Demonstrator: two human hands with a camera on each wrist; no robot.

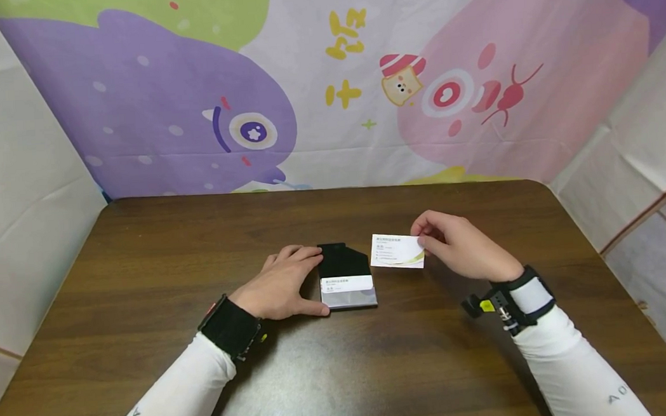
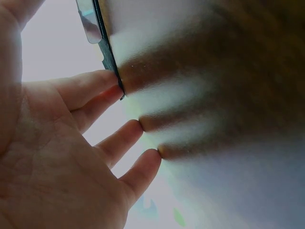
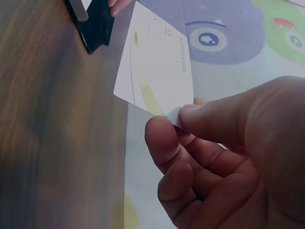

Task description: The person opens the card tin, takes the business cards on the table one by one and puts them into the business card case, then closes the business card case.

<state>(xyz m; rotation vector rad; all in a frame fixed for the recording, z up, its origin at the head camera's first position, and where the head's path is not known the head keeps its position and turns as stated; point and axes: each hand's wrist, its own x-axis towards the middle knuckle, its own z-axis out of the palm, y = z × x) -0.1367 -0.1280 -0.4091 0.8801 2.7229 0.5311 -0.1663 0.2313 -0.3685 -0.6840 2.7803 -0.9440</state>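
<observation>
- Broadly, a dark wooden table (image 1: 142,277) fills the view, with a cartoon backdrop (image 1: 190,115) hung behind it and pale sheets at the sides.
- The arms come next: both wear white sleeves (image 1: 173,396), with a black wrist strap on each.
- The left hand (image 1: 283,284) lies flat on the table, its fingers (image 2: 95,88) straight and pressed against the left edge of the case (image 1: 345,277); it grips nothing, and seems placed there to brace the case so it cannot slide.
- The right hand (image 1: 461,244) hovers just right of the case, thumb and forefinger pinching one end of a card (image 1: 397,251); holding it by the end leaves most of the card free, likely so it can be guided.
- The case is black and lies flat near the table's middle, between the two hands, its flap open away from the person.
- The held card is white with printed lines and a yellow-green curve, raised off the table and apart from the case, as the right wrist view shows (image 3: 157,67).
- A second card (image 1: 346,284) sits inside the case, its white top showing above the pocket.
</observation>
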